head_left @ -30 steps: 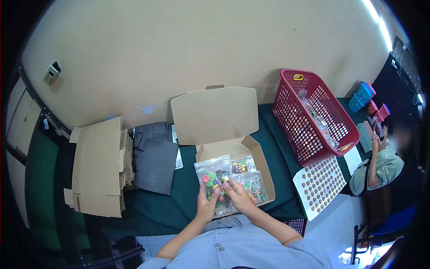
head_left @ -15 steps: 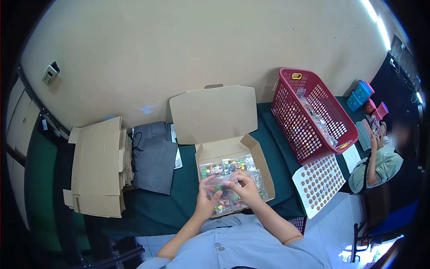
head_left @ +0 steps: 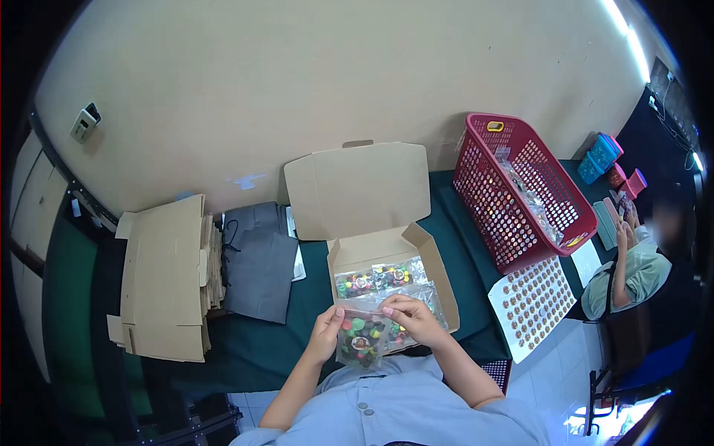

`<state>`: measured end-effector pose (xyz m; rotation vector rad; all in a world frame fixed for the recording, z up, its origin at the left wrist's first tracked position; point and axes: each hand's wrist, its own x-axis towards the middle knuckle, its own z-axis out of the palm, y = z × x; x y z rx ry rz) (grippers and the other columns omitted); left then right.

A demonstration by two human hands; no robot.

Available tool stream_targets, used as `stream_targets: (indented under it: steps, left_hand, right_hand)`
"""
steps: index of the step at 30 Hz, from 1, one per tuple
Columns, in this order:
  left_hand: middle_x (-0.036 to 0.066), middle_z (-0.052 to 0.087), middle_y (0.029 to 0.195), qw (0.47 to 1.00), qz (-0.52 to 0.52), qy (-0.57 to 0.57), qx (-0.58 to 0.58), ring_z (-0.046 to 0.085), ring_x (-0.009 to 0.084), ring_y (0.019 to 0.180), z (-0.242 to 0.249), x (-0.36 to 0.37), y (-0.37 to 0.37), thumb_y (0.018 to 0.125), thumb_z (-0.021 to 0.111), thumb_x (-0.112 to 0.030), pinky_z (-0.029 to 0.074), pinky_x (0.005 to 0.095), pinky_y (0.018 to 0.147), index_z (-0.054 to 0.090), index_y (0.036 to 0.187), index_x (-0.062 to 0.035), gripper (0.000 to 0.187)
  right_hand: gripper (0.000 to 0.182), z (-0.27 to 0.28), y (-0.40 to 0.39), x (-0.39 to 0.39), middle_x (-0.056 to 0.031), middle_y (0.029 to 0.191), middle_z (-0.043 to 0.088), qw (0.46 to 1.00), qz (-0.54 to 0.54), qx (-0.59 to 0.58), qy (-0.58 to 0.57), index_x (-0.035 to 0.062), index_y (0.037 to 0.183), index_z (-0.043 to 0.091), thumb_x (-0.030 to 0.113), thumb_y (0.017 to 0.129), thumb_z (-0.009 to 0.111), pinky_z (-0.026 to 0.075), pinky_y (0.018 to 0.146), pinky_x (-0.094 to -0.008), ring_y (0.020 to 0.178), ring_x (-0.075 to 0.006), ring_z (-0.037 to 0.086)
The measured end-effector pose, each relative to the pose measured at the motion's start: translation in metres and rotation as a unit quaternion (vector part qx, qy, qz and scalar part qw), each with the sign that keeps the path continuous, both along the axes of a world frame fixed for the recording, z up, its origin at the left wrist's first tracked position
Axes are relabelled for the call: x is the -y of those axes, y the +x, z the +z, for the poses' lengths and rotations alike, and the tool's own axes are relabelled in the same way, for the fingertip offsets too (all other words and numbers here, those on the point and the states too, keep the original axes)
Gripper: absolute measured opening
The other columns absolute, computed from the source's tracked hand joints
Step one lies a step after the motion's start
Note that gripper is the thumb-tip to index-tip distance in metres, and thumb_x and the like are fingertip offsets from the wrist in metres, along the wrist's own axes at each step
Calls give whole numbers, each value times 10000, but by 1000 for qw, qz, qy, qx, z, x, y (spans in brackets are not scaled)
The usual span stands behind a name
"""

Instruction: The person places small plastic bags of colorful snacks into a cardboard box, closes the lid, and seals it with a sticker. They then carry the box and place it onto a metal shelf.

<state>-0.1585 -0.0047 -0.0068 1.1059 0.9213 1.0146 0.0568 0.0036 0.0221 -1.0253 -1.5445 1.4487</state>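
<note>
Both hands have pulled back toward the person, the left hand (head_left: 326, 334) and right hand (head_left: 413, 320) pinching a clear, crinkly plastic bag (head_left: 362, 333) of round colored caps, just over the cardboard box's (head_left: 439, 275) near edge.

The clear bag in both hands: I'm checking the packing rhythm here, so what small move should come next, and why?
Probably lower the clear bag into the open cardboard box. The left hand and right hand pinch its top corners, holding it over the box's near edge, and similar bags of coloured pieces already lie flat inside, with room nearer the person.
</note>
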Motion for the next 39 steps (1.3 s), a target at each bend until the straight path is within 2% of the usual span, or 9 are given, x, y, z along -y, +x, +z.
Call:
stream_targets:
  steps: [3,13,16,19,21,22,27,35,39]
  left_hand:
    - [87,556,1062,980,157,114,44,534,156,964,10,-9,10,940,435,-264,406,291,873,530,1052,4,306]
    - [134,488,1236,992,77,97,35,449,195,1171,13,5,40,811,662,-242,332,337,997,422,1259,9,567]
    - [125,535,1169,997,69,13,43,520,160,1057,19,13,42,780,699,-195,410,292,905,451,1227,11,551]
    - [99,594,1054,996,79,20,46,577,92,858,12,16,47,786,697,-176,474,221,731,538,1120,25,421]
    - [87,628,971,992,116,8,55,590,93,819,8,16,47,813,669,-158,476,225,716,588,1043,29,306]
    - [87,628,971,992,115,7,54,590,93,819,5,14,46,813,669,-158,476,225,716,588,1043,29,306]
    - [94,658,869,986,167,-14,24,610,107,800,4,13,36,881,580,-182,502,213,630,612,1010,25,246]
    - [114,613,1035,992,91,11,86,579,157,933,-2,2,26,939,459,-217,428,276,857,551,1109,27,311]
    - [126,522,1201,980,169,97,35,498,165,1084,4,-5,28,943,438,-210,369,306,945,464,1209,30,359]
  right_hand:
    - [208,-11,-2,-4,-76,920,601,997,-78,-7,21,-28,960,643,132,895,528,421,754,-265,854,-134,530]
    - [353,3,-37,-1,-123,1086,543,927,-132,201,289,49,1164,557,142,827,606,350,928,-382,1077,-268,460]
    - [491,-1,-50,1,-138,1081,544,934,-214,195,211,57,1226,484,158,781,664,316,963,-414,1135,-265,416]
    - [580,-7,-54,-5,-141,1100,534,943,-311,-8,116,51,1240,433,154,740,710,370,924,-378,1094,-221,460]
    - [544,-2,-40,-6,-101,1052,566,977,-161,-109,-83,30,1210,466,119,735,717,431,829,-319,961,-163,536]
    - [420,-14,-35,-12,-60,898,608,986,-105,-91,-96,18,1126,546,148,760,707,456,730,-260,812,-124,574]
    - [302,-10,-28,-11,-52,845,637,988,-99,-19,-112,-3,1006,632,247,837,628,464,689,-250,783,-99,576]
    - [376,-27,-1,-11,-55,896,653,983,-23,-56,-173,33,1057,634,323,949,421,456,603,-208,690,-71,549]
    - [389,-23,-2,-12,-83,1012,622,985,-134,-80,-72,26,1125,593,300,966,368,447,787,-267,808,-119,549]
